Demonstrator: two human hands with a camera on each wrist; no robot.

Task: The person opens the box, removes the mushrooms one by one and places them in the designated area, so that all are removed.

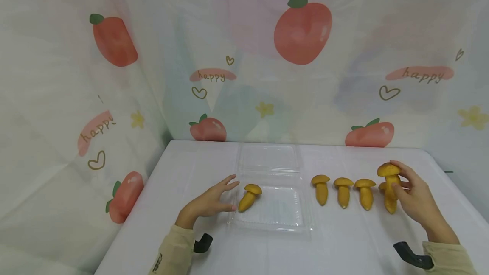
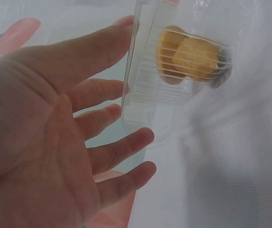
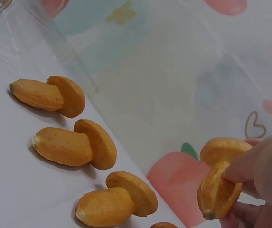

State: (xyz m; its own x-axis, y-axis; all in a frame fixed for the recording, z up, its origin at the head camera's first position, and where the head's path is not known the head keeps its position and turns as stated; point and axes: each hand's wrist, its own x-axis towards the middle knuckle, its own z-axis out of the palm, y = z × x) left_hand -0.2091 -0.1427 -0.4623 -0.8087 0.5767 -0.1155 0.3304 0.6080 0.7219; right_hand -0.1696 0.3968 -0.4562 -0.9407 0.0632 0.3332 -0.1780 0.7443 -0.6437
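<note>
My right hand (image 1: 416,196) pinches a yellow-brown mushroom (image 1: 390,190) between thumb and fingers, cap up, over the right end of a row. In the right wrist view this mushroom (image 3: 219,183) shows its stem toward the camera. My left hand (image 1: 208,200) is at the left rim of a clear plastic clamshell box (image 1: 280,224), its fingers extended and spread. The left wrist view has the thumb and fingertips right at the box's rim (image 2: 130,71). Inside the box, by its left side, one mushroom (image 1: 249,198) lies tilted.
Right of the box lie mushrooms in a row: one nearest the box (image 1: 321,190), a second (image 1: 344,193) and a third (image 1: 366,194). Another mushroom (image 1: 381,186) is mostly hidden behind the held one. The box's lid (image 1: 269,158) lies folded back toward the printed curtain (image 1: 248,109).
</note>
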